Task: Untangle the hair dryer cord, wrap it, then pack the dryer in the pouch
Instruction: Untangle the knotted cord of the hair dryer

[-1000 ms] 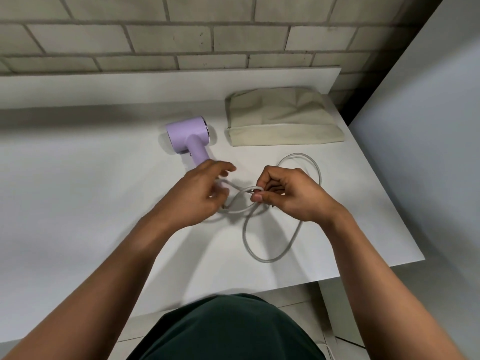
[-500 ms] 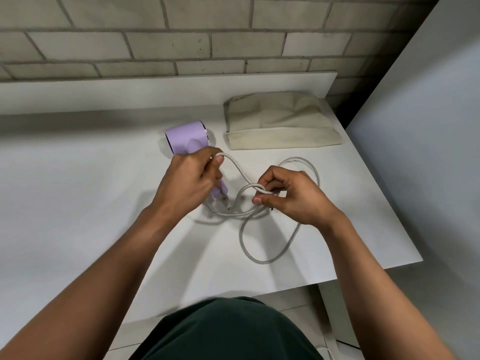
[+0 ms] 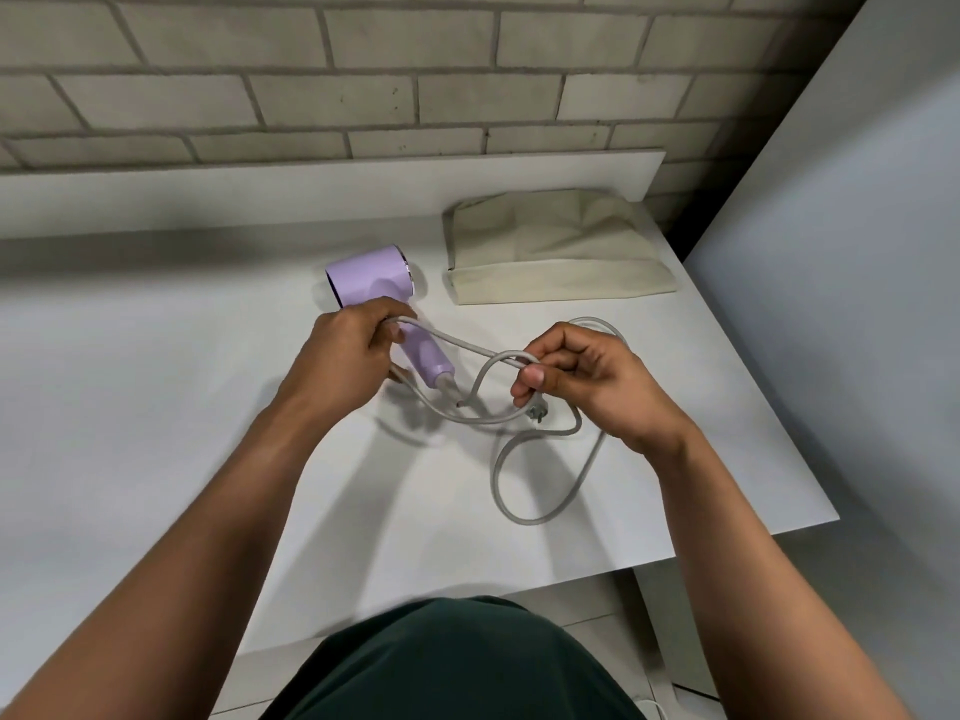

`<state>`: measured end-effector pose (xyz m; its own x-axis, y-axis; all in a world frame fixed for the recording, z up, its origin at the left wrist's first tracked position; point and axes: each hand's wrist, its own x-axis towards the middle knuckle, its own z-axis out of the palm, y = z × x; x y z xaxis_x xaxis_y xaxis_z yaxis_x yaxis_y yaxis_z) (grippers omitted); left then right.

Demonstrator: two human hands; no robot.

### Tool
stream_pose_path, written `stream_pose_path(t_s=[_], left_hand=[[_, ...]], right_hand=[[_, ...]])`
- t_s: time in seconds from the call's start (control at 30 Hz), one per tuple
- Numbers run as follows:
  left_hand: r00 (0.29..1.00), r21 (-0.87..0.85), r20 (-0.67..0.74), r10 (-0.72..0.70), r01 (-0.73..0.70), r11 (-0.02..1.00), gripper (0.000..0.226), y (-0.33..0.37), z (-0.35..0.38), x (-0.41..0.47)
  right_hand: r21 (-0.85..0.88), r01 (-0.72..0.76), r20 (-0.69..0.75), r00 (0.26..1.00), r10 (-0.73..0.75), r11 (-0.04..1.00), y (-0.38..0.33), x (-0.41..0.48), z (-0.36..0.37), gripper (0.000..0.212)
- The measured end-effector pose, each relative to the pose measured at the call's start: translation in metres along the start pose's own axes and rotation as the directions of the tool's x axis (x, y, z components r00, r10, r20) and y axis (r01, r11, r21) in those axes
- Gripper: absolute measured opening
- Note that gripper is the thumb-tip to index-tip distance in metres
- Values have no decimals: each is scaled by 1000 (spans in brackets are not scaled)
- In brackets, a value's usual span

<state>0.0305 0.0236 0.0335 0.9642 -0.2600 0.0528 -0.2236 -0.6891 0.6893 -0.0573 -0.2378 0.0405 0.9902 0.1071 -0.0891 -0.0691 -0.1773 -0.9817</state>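
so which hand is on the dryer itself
The left hand, curled round the handle of the purple hair dryer along with a strand of the grey cord. The right hand pinches only cord, just above the plug.

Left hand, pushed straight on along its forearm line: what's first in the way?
Probably the hair dryer: its lilac barrel lies just beyond the left hand, which grips the cord. Depth is unclear.

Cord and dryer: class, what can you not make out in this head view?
Head view only:
- Cord: its path inside the left hand is hidden by fingers.
- Plug: partly under the right hand, pins too small.
- Dryer: handle top covered by the left hand.
- Pouch: opening not visible, fabric lies flat.
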Motion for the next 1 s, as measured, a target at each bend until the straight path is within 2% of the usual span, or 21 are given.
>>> stream_pose_path(t_s=[0.07, 0.13, 0.2, 0.27, 0.33, 0.4, 0.57, 0.73, 0.8, 0.87, 0.93, 1.0], left_hand=[[998, 163, 11, 60, -61, 985, 50, 0, 3, -2], [966, 246, 55, 252, -257, 934, 59, 8, 8, -6], [865, 138, 195, 462, -490, 861, 50, 20, 15, -10], [778, 68, 309, 547, -592, 803, 32, 28, 17, -12], [781, 72, 271, 562, -599, 798, 26, 31, 16, -10], [831, 83, 202, 518, -541, 837, 31, 32, 14, -10], [960, 29, 97, 264, -268, 963, 33, 33, 12, -13], [986, -26, 30, 165, -164, 986, 31, 26, 14, -17], [980, 6, 3, 199, -199, 980, 33, 23, 15, -16], [947, 37, -10, 322, -321, 946, 41, 22, 16, -16], [885, 57, 63, 461, -464, 884, 47, 23, 20, -19], [823, 120, 146, 549, -566, 816, 40, 27, 27, -20]], right_hand=[[2, 3, -14, 1000, -3, 1000, 0, 1, 2, 8], [4, 7, -12, 1000, -7, 1000, -1, 2, 5, 8], [1, 9, -10, 1000, -9, 1000, -2, 2, 6, 6], [-4, 14, -5, 1000, -14, 1000, -4, 0, 7, 6], [-16, 23, -19, 1000, -24, 1000, -5, -2, 6, 11], [-39, 26, -60, 998, -28, 999, -4, -2, 5, 10], [-138, -19, -164, 986, -4, 990, 3, -2, 5, 14], [-285, -45, -170, 985, -5, 958, 2, -3, 11, 10], [-313, -45, -153, 988, -4, 949, -1, -4, 12, 9], [-332, -49, -136, 991, 3, 942, -4, -6, 13, 7], [-367, -31, -106, 994, -9, 930, -8, -8, 15, 5], [-388, -10, -92, 995, -28, 922, -10, -10, 18, 5]])
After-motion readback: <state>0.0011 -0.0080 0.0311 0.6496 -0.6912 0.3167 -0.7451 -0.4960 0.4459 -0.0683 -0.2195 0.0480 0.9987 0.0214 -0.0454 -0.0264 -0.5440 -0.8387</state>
